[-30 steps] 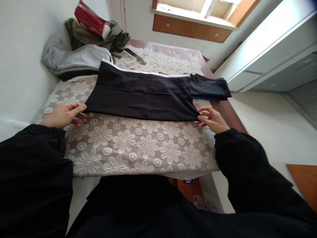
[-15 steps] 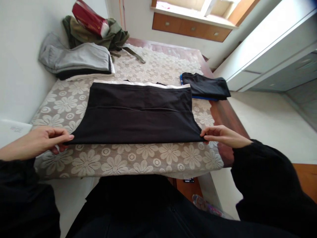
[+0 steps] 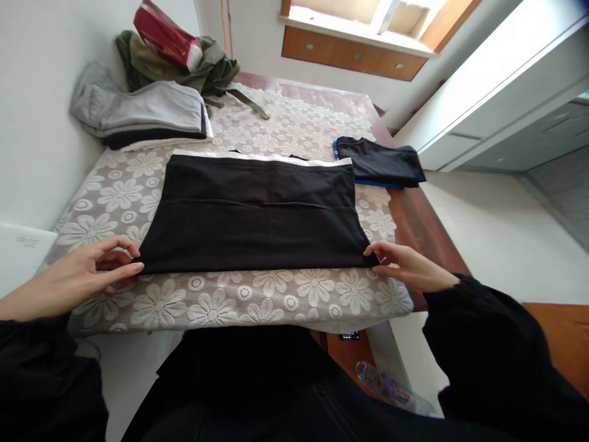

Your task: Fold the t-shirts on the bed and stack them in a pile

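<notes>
Head view: your left hand point(image 3: 85, 270) and right hand point(image 3: 407, 264), both slightly parted, touch near corners of the black cloth point(image 3: 262, 215), grip unclear; it lies just inside the front edge of the table point(image 3: 426, 233), lace point(image 3: 216, 307) between.

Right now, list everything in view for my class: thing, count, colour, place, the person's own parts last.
Garment: 1, black, white-edged, mid-table
Folded pile: 1, black and blue, right
Second pile: 1, grey, black and white, left
Bag: 1, olive green, behind second pile
Package: 1, dark red, on bag
Cloth: 1, beige with cream flowers, on table
Table: 1, reddish brown, under cloth
Drawer fronts: 3, orange-brown, below window
Window: 1, pale, far wall
Cabinet: 1, white, right side
Panel: 1, orange-brown, right edge
Unclear object: 1, white, left edge
Plastic item: 1, clear, lower right
Jacket: 1, black, torso and arms
Left hand: 1, bare, garment's near left corner
Right hand: 1, bare, near right corner
</notes>
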`<state>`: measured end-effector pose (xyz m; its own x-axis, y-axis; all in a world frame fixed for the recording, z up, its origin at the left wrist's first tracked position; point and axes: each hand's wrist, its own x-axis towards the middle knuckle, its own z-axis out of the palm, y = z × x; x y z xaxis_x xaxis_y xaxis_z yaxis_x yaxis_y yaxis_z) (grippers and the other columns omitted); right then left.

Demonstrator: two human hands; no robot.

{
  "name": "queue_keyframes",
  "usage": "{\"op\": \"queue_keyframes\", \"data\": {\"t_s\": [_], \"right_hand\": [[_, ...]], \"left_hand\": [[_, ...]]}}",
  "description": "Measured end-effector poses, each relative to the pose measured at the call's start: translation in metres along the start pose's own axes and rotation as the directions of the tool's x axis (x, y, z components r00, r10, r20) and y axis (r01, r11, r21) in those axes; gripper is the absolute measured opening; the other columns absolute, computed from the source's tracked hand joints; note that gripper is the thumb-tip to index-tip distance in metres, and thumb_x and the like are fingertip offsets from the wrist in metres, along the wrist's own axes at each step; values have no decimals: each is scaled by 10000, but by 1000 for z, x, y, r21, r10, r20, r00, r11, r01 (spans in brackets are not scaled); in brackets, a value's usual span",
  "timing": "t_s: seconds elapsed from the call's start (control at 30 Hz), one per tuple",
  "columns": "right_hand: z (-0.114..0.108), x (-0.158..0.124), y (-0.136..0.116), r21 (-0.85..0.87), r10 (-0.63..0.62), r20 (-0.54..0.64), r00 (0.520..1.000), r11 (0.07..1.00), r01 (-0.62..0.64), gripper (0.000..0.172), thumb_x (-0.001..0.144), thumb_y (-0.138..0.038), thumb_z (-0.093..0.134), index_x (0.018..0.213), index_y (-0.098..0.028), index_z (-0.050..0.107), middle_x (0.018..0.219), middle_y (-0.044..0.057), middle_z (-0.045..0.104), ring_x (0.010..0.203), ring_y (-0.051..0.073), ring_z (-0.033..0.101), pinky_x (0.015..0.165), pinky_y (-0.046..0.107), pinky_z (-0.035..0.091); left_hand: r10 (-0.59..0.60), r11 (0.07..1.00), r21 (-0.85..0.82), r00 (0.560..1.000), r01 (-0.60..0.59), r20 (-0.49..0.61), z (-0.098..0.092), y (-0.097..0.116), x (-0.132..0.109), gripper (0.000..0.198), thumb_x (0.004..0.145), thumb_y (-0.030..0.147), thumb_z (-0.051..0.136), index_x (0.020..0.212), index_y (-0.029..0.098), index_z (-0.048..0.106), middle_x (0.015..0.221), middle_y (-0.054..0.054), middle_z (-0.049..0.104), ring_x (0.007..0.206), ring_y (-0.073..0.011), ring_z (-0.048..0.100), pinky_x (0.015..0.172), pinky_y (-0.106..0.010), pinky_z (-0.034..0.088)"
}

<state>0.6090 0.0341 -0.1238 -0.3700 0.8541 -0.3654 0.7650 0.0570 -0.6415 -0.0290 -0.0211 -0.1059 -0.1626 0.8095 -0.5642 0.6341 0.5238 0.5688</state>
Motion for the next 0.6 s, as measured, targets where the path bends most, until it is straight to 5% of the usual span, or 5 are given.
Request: {"op": "queue_keyframes", "data": {"t_s": [0.27,0.6], "right_hand": [[-5,-7,3,9,-6,60,998,1000,5,465,910,-665,742,1039,-219,757,876,54,704,803,231,650,761,385,524],[17,-18,5,-130,-47,-59,997,991,39,373,919,-518,694,1190,-262,694,860,34,671,772,247,645,722,398,554]], "left_hand": [[157,972,168,986,-165,61,-4,-24,1,572,676,831,701,965,338,716,869,-18,753,837,-294,714,684,-352,577],[134,975,172,990,-139,41,3,-46,-3,608,588,832,805,1048,437,772,1032,-26,794,925,-359,762,750,-437,641]]}}
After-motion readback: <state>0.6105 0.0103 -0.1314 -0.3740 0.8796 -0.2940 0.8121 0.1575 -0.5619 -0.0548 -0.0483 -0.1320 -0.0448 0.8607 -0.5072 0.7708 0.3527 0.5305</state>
